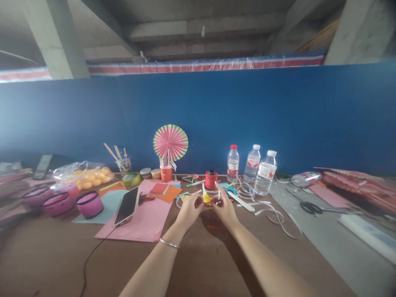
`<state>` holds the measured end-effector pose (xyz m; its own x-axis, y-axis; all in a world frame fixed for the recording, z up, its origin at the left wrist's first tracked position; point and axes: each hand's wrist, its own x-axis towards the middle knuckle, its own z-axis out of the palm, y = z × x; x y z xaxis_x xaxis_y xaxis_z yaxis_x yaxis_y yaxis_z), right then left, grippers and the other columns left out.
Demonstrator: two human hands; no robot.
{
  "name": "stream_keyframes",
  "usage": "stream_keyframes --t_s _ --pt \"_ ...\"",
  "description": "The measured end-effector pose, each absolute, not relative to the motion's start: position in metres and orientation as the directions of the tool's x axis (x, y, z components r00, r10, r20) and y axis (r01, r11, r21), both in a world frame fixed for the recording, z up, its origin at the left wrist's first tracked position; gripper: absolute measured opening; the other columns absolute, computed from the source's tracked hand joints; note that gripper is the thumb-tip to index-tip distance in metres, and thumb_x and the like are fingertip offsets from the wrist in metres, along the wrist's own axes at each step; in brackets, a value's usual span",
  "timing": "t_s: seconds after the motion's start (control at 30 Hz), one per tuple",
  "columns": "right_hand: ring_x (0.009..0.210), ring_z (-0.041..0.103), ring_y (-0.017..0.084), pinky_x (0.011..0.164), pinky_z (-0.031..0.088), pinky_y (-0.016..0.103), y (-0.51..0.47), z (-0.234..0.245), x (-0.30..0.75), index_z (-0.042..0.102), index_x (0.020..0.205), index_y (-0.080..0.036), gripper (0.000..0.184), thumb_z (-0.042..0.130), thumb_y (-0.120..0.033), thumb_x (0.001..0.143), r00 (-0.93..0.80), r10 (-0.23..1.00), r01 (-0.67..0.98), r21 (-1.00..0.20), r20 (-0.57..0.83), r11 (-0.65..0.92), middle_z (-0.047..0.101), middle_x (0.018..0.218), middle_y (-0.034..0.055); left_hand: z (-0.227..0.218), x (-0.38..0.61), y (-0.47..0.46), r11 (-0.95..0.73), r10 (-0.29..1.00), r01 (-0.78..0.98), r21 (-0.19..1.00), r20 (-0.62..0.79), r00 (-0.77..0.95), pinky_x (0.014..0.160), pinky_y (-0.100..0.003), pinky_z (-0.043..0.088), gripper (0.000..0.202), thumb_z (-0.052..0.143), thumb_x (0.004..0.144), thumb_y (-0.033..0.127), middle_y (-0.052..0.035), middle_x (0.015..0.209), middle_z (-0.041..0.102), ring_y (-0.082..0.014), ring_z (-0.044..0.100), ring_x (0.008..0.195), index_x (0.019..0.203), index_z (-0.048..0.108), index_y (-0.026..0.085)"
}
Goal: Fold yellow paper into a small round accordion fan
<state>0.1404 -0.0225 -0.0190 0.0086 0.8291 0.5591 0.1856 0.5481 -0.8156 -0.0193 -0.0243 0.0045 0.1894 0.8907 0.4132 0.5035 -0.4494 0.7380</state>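
Note:
Between my hands, just above the brown table, is a small yellow folded piece (pixel 206 198), with a whitish strip sticking up from it. My left hand (pixel 192 208) pinches it from the left, a bracelet on that wrist. From the right, my right hand (pixel 225 208) closes its fingertips on the same yellow piece, with a bit of white strip by the fingers. What the piece is made of is too small to tell. Right behind the hands stands a red spool of thread (pixel 211 180). White paper strips (pixel 272 214) lie curled to the right of my right hand.
A phone (pixel 126 206) lies on pink paper (pixel 148 222) at left, its cable running forward. Purple fabric cups (pixel 89 205) stand farther left. A paper fan (pixel 170 142) rises from a red cup (pixel 166 173). Water bottles (pixel 265 173) stand behind right; scissors (pixel 312 208) lie beyond.

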Motion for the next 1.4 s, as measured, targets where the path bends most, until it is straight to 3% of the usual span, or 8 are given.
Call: stream_keyframes --t_s 0.13,0.3,0.5,0.7,0.8,0.93,1.2,1.4 --pt "0.067 0.055 0.014 0.061 0.046 0.026 -0.026 -0.016 0.14 0.037 0.124 -0.023 0.054 0.05 -0.013 0.072 0.022 0.777 0.216 -0.762 0.629 0.611 0.058 0.075 -0.0001 -0.001 -0.02 -0.016 -0.356 0.934 0.353 0.865 0.322 0.155 0.063 -0.025 0.041 0.012 0.056 0.068 0.025 0.0014 0.068 0.053 -0.0119 0.051 0.063 0.075 0.051 0.017" --pt "0.07 0.056 0.014 0.067 0.047 0.028 -0.026 -0.017 0.138 0.032 0.128 -0.023 0.058 0.052 -0.015 0.074 -0.04 0.778 0.166 -0.764 0.627 0.624 0.057 0.076 0.0004 -0.001 -0.021 -0.018 -0.162 0.964 0.166 0.973 0.12 0.238 0.051 -0.023 0.042 0.032 0.044 0.076 0.044 -0.0007 0.064 0.054 -0.0091 0.052 0.051 0.077 0.053 0.013" --pt "0.072 0.057 0.013 0.073 0.047 0.031 -0.027 -0.019 0.133 0.028 0.13 -0.023 0.063 0.053 -0.013 0.073 -0.093 0.765 0.118 -0.756 0.637 0.644 0.057 0.077 0.0002 0.001 -0.023 -0.024 -0.05 0.943 0.117 0.992 0.008 0.334 0.05 -0.021 0.04 0.034 0.064 0.063 0.037 -0.0018 0.061 0.056 -0.0082 0.052 0.05 0.084 0.061 0.01" --pt "0.067 0.059 0.011 0.059 0.05 0.025 -0.029 -0.02 0.128 0.024 0.132 -0.026 0.069 0.054 -0.015 0.071 0.007 0.809 0.056 -0.808 0.588 0.587 0.055 0.099 0.0066 0.0 -0.021 -0.019 -0.145 0.976 0.186 0.972 0.109 0.191 0.054 -0.023 0.041 0.022 0.063 0.062 0.028 -0.0004 0.061 0.059 -0.0105 0.053 0.054 0.078 0.063 0.012" --pt "0.064 0.06 0.013 0.059 0.051 0.028 -0.029 -0.021 0.121 0.023 0.132 -0.025 0.071 0.058 -0.02 0.071 0.087 0.84 0.047 -0.845 0.535 0.533 0.059 0.084 0.0026 0.001 -0.019 -0.016 -0.219 0.974 0.237 0.946 0.2 0.103 0.061 -0.024 0.043 0.017 0.06 0.063 0.024 -0.001 0.068 0.062 -0.0131 0.056 0.063 0.077 0.062 0.014" --pt "0.058 0.059 0.016 0.055 0.05 0.03 -0.028 -0.025 0.113 0.03 0.129 -0.022 0.063 0.058 -0.023 0.073 0.103 0.812 0.037 -0.818 0.575 0.575 0.059 0.064 -0.0006 0.002 -0.017 -0.017 -0.275 0.961 0.292 0.916 0.269 0.06 0.065 -0.026 0.044 0.015 0.058 0.064 0.02 -0.0027 0.072 0.063 -0.0154 0.058 0.067 0.077 0.062 0.014" --pt "0.058 0.058 0.016 0.055 0.05 0.03 -0.022 -0.033 0.116 0.02 0.132 -0.021 0.066 0.052 -0.016 0.074 0.076 0.867 -0.084 -0.864 0.492 0.497 0.059 0.066 -0.001 -0.001 -0.017 -0.016 -0.322 0.946 0.298 0.899 0.315 0.074 0.072 -0.029 0.044 0.012 0.058 0.064 0.019 -0.0028 0.074 0.064 -0.0171 0.059 0.073 0.075 0.062 0.016" --pt "0.055 0.057 0.016 0.052 0.049 0.028 -0.019 -0.037 0.117 0.027 0.13 -0.02 0.064 0.049 -0.012 0.071 0.128 0.865 -0.095 -0.862 0.485 0.498 0.058 0.064 -0.0011 -0.003 -0.016 -0.014 -0.273 0.96 0.187 0.944 0.254 0.118 0.065 -0.026 0.046 0.025 0.06 0.061 0.015 -0.0016 0.07 0.063 -0.0141 0.059 0.067 0.086 0.06 0.014"
